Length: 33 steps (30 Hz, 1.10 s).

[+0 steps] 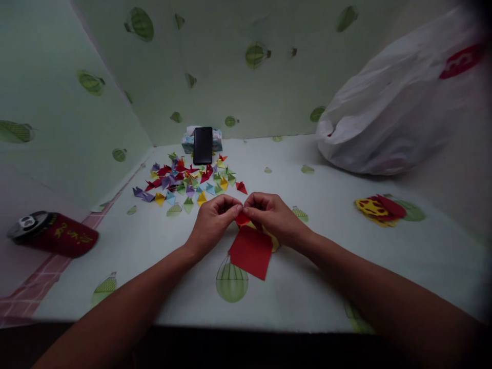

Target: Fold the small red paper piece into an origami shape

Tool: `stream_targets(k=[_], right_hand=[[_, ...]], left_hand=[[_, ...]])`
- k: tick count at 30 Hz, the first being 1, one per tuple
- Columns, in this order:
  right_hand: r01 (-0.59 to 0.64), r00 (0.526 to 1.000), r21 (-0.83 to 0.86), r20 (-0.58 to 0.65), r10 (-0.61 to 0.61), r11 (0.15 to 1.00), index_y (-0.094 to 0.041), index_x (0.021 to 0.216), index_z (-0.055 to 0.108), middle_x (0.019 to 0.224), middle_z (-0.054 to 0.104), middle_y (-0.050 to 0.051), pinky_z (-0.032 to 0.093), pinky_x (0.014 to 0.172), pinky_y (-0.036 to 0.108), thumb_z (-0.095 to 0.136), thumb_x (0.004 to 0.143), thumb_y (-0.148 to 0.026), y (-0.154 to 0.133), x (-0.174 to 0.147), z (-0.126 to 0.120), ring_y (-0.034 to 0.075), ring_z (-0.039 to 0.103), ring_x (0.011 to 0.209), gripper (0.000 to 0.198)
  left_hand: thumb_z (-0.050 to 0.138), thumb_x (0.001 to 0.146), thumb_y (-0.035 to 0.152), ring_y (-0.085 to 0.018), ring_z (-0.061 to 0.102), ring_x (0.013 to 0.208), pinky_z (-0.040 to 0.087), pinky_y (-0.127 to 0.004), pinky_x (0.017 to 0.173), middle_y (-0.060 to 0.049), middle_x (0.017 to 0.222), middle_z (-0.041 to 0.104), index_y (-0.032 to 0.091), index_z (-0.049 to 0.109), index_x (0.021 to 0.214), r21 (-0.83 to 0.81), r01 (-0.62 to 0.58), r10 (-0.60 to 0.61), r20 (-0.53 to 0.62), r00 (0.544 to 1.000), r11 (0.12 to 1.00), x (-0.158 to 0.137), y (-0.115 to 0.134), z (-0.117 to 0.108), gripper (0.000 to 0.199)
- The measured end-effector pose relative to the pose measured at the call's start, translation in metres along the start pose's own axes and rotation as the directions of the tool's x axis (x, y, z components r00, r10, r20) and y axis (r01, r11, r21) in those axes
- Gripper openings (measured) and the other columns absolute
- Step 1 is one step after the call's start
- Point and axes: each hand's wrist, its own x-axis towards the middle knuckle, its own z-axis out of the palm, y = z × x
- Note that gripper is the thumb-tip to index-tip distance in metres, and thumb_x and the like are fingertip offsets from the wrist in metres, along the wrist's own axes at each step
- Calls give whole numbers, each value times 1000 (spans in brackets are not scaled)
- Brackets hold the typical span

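Note:
My left hand [218, 220] and my right hand [273, 216] meet at the fingertips over the middle of the table. Between them they pinch a small piece of red paper [243, 219], mostly covered by the fingers. Just below lies a flat square sheet of red paper [251, 252], with a yellow piece [275, 242] partly hidden behind it under my right hand. Beyond my left hand spreads a heap of small folded paper figures [188, 179] in red, purple, yellow, green, blue and orange.
A black phone [203, 145] leans against a tissue box [218, 139] at the back. A red drink can [57, 234] is at the left. On the right are a bulky white plastic bag [369, 113] and red and yellow cut-outs [378, 209]. Balloon-patterned covering lines the table [184, 292] and walls.

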Motion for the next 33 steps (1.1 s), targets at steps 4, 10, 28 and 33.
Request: stream_targets(k=[4, 10, 28, 33], right_hand=[[17, 1000, -39, -2, -17, 999, -18, 70, 57, 55, 51, -5, 29, 49, 24, 66, 77, -32, 0, 1, 0, 8, 40, 50, 18], [11, 1000, -35, 26, -10, 999, -18, 72, 58, 56, 51, -5, 31, 52, 25, 64, 78, -32, 0, -1, 1, 9, 42, 52, 16], [32, 998, -68, -49, -35, 997, -19, 76, 55, 56, 50, -5, 32, 48, 24, 61, 86, -40, 0, 1, -3, 9, 41, 47, 24], [-108, 993, 148, 53, 101, 983, -20, 76, 53, 54, 51, -6, 32, 42, 22, 67, 81, -42, 0, 0, -2, 8, 43, 44, 26]], left_hand=[[69, 83, 30, -12, 56, 70, 45, -25, 67, 0, 77, 64, 16, 66, 79, 35, -10, 10, -5, 1000, 999, 0, 0, -1, 15], [65, 84, 29, -11, 55, 66, 45, -25, 63, 1, 73, 61, 17, 63, 78, 80, -42, 44, -22, 999, 996, 1, -2, 0, 14], [62, 84, 27, -12, 58, 59, 47, -26, 56, 0, 70, 61, 19, 59, 78, 253, -154, 194, -140, 971, 955, 6, -5, -5, 11], [61, 85, 25, -13, 60, 62, 50, -26, 60, -1, 74, 62, 19, 58, 79, 355, -230, 297, -149, 943, 906, 5, -7, -5, 9]])
